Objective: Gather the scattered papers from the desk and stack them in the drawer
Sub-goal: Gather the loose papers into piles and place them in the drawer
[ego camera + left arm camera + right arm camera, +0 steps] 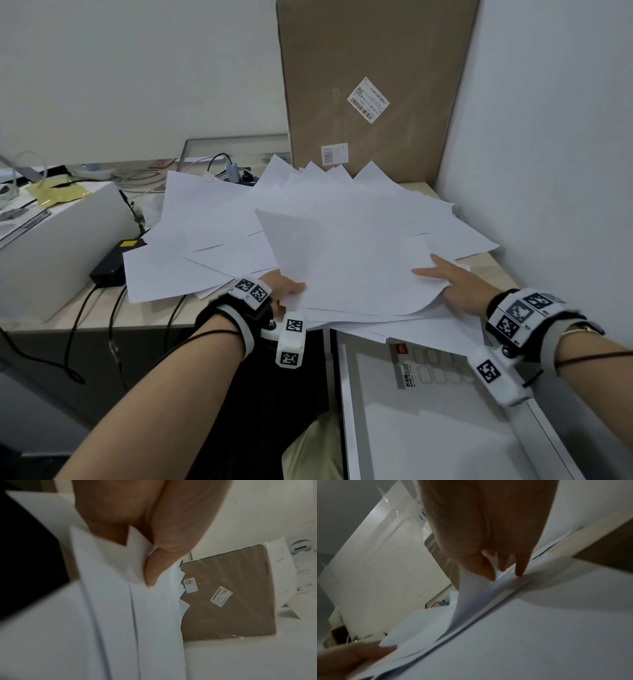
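The left hand (286, 289) pinches the near left corner of the papers (346, 246): in the left wrist view its thumb and fingers (154, 573) close on several sheet edges. The right hand (455, 286) has its thumb on top of the sheets, and in the right wrist view its fingers (488, 568) curl under a lifted sheet edge, gripping it. The papers lie fanned over the worktop (147, 313) from its near edge to the back right corner, some overhanging the near edge above the open drawer (428, 421). A cardboard box (373, 85) stands upright at the back right corner against the wall. A white box (58, 246) sits at the left edge, a black adapter (111, 265) just beside it, with cables (78, 325) hanging over the near edge.
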Motion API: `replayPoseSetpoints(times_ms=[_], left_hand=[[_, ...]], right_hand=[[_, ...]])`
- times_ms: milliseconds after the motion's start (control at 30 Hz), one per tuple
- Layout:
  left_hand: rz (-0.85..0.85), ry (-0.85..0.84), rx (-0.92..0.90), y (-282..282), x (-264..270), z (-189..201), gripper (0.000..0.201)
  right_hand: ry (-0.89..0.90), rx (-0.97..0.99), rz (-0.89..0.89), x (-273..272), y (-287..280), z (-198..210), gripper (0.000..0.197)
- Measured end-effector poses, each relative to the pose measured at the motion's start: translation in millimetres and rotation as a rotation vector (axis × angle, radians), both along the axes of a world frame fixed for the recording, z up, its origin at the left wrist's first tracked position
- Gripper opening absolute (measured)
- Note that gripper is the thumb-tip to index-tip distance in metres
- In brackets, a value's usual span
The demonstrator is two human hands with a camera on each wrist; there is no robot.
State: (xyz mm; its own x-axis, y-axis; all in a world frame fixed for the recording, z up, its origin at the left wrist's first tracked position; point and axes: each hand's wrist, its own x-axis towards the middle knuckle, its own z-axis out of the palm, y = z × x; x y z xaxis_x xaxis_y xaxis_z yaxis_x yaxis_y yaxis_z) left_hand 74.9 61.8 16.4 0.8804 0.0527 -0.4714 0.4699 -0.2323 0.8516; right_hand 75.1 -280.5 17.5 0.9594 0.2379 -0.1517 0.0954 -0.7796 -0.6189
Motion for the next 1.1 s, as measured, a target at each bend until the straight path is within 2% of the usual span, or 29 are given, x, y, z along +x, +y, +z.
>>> replayPoseSetpoints(times_ms=[67, 100, 200, 267, 367, 467, 533, 633, 700, 767, 833, 1000, 1100], left_hand=[[0.057, -0.055, 0.146, 2, 1, 0, 0.044], [0.097, -0.086, 0.146, 2, -1, 1, 0.039], [0.206, -0.135, 0.001, 4, -9, 4, 0.041], [0.218, -0.139, -0.040, 7, -8, 3, 0.039], [0.217, -0.126, -0.142, 12, -6, 2, 0.039], [0.185, -0.108, -0.179, 5, -14, 11, 0.035], [0.184, -0.089, -0.188, 2, -18, 11, 0.038], [0.213, -0.031, -0.163, 5, -8, -1, 0.056], [0.253, 0.013, -0.117, 5, -7, 0, 0.064], [0.237, 0.018, -0.053, 0, -13, 9, 0.053], [0.218, 0.051, -0.053, -3, -13, 7, 0.053], [0.168, 0.093, -0.460, -30, -19, 3, 0.025], [0.116, 0.109, -0.551, -52, -21, 9, 0.032]], right_hand=[[0.026, 0.074, -0.114, 3, -2, -3, 0.066], [0.007, 0.153, -0.199, 5, -5, -4, 0.063], [-0.047, 0.394, -0.473, 10, -13, -1, 0.044], [0.069, 0.555, -0.567, 10, -16, 6, 0.025], [0.239, 0.535, -0.448, 8, -20, 10, 0.022], [0.189, 0.493, -0.460, 8, -20, 12, 0.010], [0.184, 0.451, -0.488, 5, -19, 14, 0.016], [0.210, 0.452, -0.544, 4, -21, 9, 0.022], [0.207, 0.487, -0.629, -1, -23, 8, 0.023], [0.180, 0.594, -0.735, -7, -23, 13, 0.023], [0.164, 0.727, -0.783, -10, -17, 20, 0.022], [0.318, 0.870, -0.690, -17, 36, 23, 0.023], [0.378, 0.913, -0.617, -25, 76, 18, 0.019]])
